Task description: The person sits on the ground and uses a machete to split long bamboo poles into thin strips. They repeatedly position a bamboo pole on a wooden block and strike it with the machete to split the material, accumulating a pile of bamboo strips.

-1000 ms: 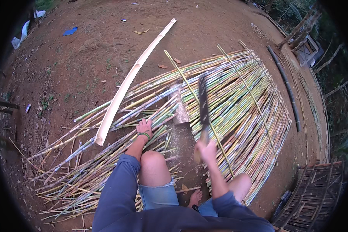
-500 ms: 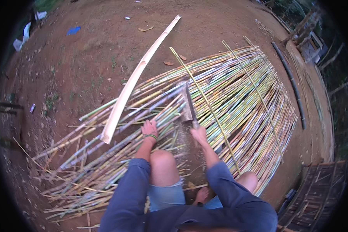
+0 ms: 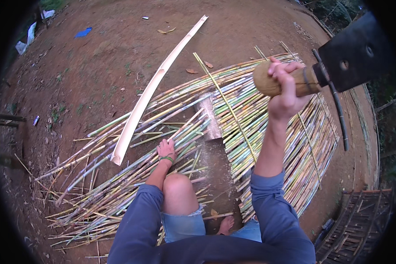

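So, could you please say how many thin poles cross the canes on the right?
3: one pole nearest the wooden block, another partly hidden behind the right hand, a third farthest right.

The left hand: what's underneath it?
Thin canes lie beneath the left hand, showing on either side of it. The stretches right under its palm are covered, so how many it touches can't be told.

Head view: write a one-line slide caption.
Right hand holds a wooden-handled machete aloft; left hand rests on slender canes.
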### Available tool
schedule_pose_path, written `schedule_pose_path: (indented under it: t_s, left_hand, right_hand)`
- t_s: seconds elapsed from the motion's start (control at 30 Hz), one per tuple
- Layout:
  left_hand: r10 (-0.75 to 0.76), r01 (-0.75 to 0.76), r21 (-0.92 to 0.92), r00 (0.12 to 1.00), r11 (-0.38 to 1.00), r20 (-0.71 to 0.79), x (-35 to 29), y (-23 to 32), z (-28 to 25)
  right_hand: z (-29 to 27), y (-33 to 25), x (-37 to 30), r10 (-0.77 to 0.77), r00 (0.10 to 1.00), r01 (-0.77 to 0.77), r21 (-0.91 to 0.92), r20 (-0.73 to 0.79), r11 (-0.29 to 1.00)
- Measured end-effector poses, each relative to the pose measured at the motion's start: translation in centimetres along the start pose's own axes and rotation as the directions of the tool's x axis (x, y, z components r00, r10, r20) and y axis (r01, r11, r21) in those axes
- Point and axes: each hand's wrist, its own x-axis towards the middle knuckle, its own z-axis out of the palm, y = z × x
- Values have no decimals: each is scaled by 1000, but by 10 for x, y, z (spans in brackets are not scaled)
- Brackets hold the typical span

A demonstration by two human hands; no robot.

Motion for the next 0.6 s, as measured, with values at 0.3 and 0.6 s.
schedule_pose_path:
  t_s: [0.3,0.6]
  left_hand:
    - [50,13,196,948,980,-313,4,-43,13]
    - [97,-97,16,995,995,-33,0,0,-16]
  right_hand:
    - [-109,60,-349,972,45,-884,-463,-233,-70]
    - [-215,-54,-447,950,-14,-470,-836,-313,-283]
